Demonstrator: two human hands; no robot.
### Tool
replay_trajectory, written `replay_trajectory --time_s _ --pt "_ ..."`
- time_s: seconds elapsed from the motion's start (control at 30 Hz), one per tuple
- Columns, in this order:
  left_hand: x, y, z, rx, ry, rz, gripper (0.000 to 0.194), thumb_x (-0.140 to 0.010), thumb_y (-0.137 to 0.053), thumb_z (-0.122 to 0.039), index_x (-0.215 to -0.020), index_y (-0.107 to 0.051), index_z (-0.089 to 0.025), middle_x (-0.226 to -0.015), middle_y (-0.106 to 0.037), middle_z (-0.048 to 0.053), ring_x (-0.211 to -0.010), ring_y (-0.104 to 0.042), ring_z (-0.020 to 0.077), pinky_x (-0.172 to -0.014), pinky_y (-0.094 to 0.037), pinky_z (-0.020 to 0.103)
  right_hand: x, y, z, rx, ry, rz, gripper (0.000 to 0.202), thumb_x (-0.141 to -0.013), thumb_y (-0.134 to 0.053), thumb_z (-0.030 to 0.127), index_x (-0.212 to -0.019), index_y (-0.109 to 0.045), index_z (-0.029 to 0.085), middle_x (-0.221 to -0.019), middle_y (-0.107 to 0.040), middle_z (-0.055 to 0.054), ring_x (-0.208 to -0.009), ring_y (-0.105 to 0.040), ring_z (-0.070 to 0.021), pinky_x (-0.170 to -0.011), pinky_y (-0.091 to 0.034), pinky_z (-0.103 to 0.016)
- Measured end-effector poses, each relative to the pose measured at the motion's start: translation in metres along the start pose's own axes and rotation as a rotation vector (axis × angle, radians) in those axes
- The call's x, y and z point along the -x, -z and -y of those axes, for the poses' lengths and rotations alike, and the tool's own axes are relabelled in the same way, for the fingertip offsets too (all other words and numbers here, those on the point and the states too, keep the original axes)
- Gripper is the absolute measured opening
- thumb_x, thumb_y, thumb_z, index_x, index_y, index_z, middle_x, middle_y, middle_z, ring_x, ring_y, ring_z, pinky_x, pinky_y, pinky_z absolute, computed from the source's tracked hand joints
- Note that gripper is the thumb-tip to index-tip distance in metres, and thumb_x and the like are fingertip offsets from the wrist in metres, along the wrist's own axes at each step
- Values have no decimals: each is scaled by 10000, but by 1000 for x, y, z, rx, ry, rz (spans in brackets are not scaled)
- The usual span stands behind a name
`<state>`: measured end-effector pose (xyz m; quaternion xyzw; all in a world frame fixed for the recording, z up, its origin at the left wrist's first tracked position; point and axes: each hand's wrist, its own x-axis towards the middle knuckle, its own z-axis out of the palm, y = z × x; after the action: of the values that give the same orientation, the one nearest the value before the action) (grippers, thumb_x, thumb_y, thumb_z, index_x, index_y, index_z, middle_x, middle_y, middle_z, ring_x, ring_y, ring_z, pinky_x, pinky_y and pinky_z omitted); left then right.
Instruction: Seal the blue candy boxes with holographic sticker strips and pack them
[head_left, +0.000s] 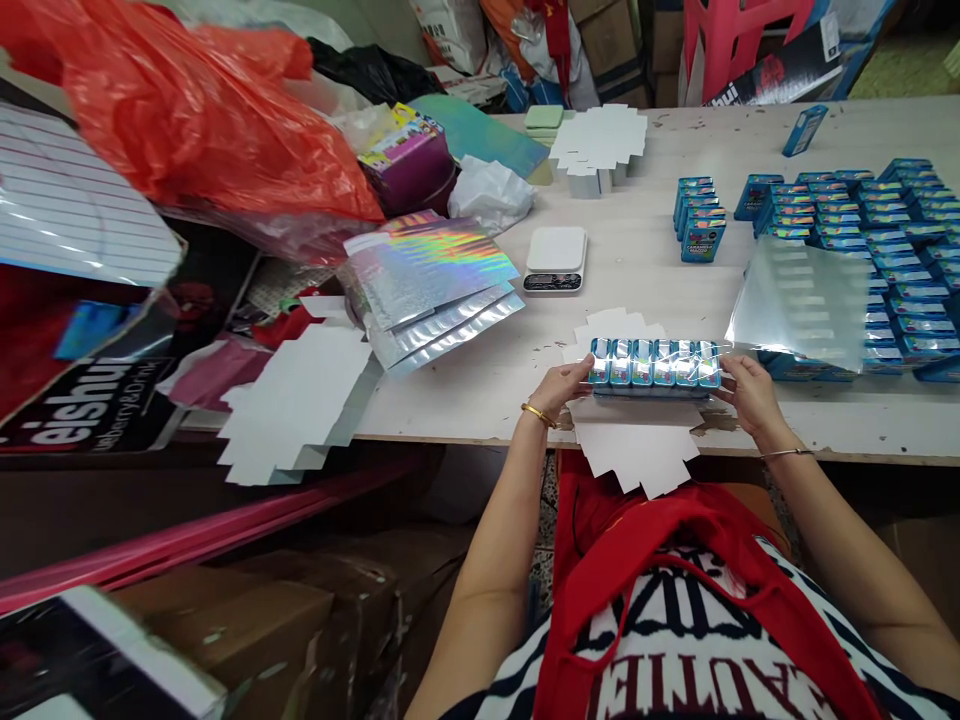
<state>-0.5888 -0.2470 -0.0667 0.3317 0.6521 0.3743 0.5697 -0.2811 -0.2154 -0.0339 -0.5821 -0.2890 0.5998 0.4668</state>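
Observation:
A row of several small blue boxes (654, 364) under clear film lies over a white cardboard blank (637, 445) at the table's front edge. My left hand (561, 388), with a gold bracelet at the wrist, pinches the row's left end. At the right end, my right hand (750, 394) has its fingers closed on the film and the box edge. Just beyond it, a stack of clear plastic sheets (799, 300) rests on many standing blue boxes (900, 290).
A white scale (556, 259) stands behind the row, with shiny silver pouches (435, 285) to its left. More white blanks (600, 138) are at the back. A red plastic bag (202, 120) and white cardboard (300, 395) crowd the left side.

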Motion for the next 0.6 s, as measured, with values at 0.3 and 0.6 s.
replay_trajectory --time_s 0.3,0.6 --pt "4 -10 -14 32 -195 -253 517 -753 -663 -689 -844 -623 -182 -978 -673 69 -931 -645 225 -777 -507 334 -14 5 10 154 119 -11 516 -493 -847 614 -706 -611 208 -798 -647 8 -663 -533 -102 -500 -416 -197" --pt "-8 -3 -18 92 -443 -270 392 -888 -649 -455 -727 -545 -113 -794 -712 65 -745 -674 136 -776 -508 340 -16 -2 52 393 372 140 192 -646 -798 369 -607 -675 227 -633 -603 -24 -553 -485 -120 -559 -298 -325"
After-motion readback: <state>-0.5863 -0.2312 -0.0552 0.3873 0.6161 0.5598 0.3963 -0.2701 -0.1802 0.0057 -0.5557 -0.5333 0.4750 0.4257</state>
